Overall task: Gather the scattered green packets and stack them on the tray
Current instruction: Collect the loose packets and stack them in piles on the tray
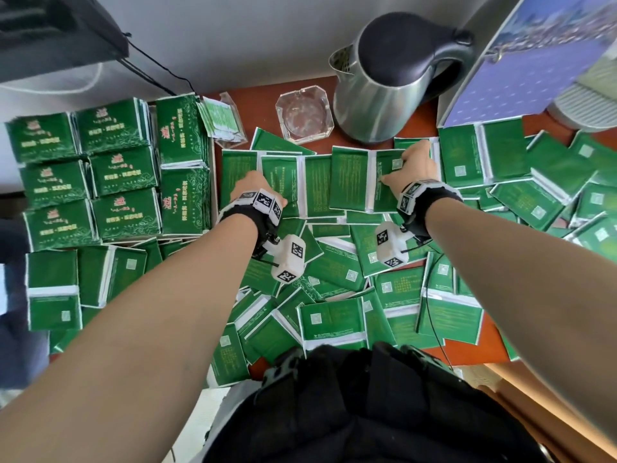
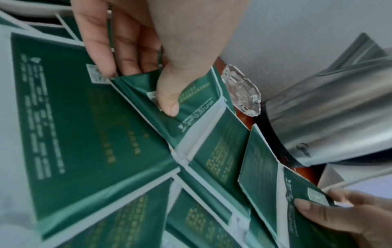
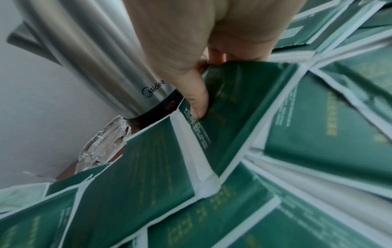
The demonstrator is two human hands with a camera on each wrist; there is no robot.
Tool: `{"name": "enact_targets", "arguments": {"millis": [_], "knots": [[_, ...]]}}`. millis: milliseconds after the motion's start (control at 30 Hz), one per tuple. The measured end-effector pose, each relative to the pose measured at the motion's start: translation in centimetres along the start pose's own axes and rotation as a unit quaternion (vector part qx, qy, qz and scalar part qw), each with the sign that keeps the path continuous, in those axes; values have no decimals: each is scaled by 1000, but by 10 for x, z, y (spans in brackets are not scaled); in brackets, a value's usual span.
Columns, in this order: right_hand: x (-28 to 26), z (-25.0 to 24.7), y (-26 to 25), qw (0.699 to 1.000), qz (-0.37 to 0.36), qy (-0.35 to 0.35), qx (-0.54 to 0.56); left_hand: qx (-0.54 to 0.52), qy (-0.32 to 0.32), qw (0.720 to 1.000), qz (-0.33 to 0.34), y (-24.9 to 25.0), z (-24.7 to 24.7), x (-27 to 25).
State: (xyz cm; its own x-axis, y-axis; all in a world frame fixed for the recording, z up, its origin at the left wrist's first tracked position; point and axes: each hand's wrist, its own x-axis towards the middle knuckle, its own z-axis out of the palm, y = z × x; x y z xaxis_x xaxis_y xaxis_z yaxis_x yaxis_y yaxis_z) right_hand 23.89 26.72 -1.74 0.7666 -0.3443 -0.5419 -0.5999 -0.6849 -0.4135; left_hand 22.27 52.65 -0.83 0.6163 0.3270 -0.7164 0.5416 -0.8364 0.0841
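Green packets [image 1: 334,272] lie scattered over the red-brown table. Neat stacks of them [image 1: 100,172] stand at the left and hide whatever is under them. My left hand [image 1: 257,183] pinches the corner of one packet [image 1: 283,185] in the back row. In the left wrist view its thumb [image 2: 169,104] lies on that packet [image 2: 197,104] and the fingers curl under the lifted edge. My right hand [image 1: 405,162] grips another packet [image 1: 387,188] near the kettle. There, the thumb [image 3: 197,102] presses on that packet [image 3: 237,117] and its edge is raised.
A steel kettle [image 1: 394,81] stands at the back, close to my right hand. A glass ashtray [image 1: 303,113] and a clear holder of small sachets [image 1: 222,120] sit beside it. A blue picture board [image 1: 534,61] leans at the back right. The wall runs behind.
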Motion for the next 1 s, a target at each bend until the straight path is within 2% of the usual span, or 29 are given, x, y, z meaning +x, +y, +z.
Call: {"name": "enact_targets", "arguments": {"millis": [133,267,400,500,600,667,767,1000], "knots": [[-13,-11,1,999,-36,12,-26,28,32,999,30,-9,-12,-9],[-25,-22,-1,989,-97,2,-112,26,28,998,40,-23,-35,-15],[-29,-19,-7,973,-133,-12,-188,39,59,996,49,-28,-45,-19],[-42,-3,-9,966,-120,-38,-226,69,61,994,57,-24,-32,-24],[-51,24,-3,936,-143,-66,-316,131,103,980,105,-17,-3,-25],[-56,38,5,921,-141,-89,-351,166,100,972,132,-12,19,-25],[-54,57,14,930,-116,-103,-334,159,77,975,136,-6,44,-21],[-56,83,18,930,-122,-35,-344,142,105,977,123,2,56,-14]]}}
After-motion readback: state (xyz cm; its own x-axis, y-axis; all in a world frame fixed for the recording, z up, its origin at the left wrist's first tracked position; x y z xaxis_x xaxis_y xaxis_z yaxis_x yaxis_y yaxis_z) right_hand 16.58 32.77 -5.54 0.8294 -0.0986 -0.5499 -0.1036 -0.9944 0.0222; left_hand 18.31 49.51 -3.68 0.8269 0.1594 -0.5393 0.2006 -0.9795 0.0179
